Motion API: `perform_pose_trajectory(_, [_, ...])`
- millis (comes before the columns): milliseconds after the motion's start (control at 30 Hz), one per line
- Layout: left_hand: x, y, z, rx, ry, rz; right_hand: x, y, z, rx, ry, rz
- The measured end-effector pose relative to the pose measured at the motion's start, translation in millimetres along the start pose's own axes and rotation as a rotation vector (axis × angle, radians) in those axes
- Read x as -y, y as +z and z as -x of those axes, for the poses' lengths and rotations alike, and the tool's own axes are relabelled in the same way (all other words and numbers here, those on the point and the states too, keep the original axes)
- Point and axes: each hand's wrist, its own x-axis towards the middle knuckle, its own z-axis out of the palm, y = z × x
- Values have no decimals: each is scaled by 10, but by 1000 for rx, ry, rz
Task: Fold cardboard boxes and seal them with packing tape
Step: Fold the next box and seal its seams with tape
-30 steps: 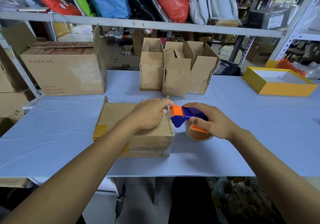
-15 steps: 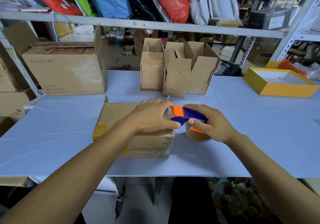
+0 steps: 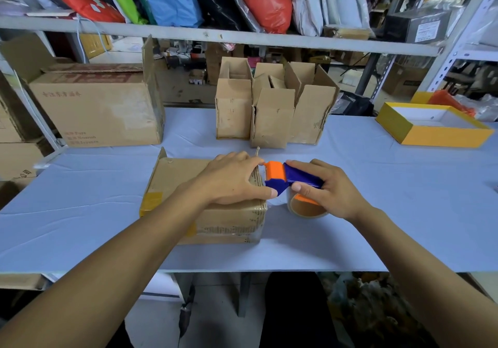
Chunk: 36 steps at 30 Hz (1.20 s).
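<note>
On pale blue table [image 3: 404, 213], cluttered storage shelving [image 3: 242, 36]

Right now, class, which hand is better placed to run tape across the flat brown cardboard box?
The right hand: it already grips the blue-and-orange tape dispenser at the flat brown cardboard box's right edge. The left hand lies flat on top, holding the box steady.

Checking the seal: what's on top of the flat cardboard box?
The left hand rests flat on the cardboard box, near its right end. The seam beneath the hand is covered, so tape there can't be seen.
</note>
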Motion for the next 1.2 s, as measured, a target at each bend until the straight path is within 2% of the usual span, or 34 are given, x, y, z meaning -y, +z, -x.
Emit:
perform_pose_trajectory(200, [-10,-16,21,7,-19,4,-181,-352,140,-7,37,17])
perform_pose_trajectory(333, [4,-10,23,1,-1,74,-144,-456,31,131,21,148])
perform_pose_trajectory(567, [-13,-12,30,1,39,57,-37,-277,-200,269,-49,347])
perform_pose_trajectory(667, [-13,0,24,-4,34,47,124,-185,-345,386,53,341])
perform_pose_trajectory(767, [-13,14,21,-19,46,44,248,-109,-409,448,-4,574])
perform_pose_trajectory(833, [-4,22,13,-22,48,43,251,-86,-396,421,-30,620])
perform_pose_trajectory(933, [23,40,-13,-22,52,26,177,-126,-356,359,24,483])
perform_pose_trajectory(1033, [27,40,-27,-13,65,20,90,-213,-286,238,75,358])
perform_pose_trajectory(1200, [5,30,-30,9,65,25,-37,-261,-151,29,89,294])
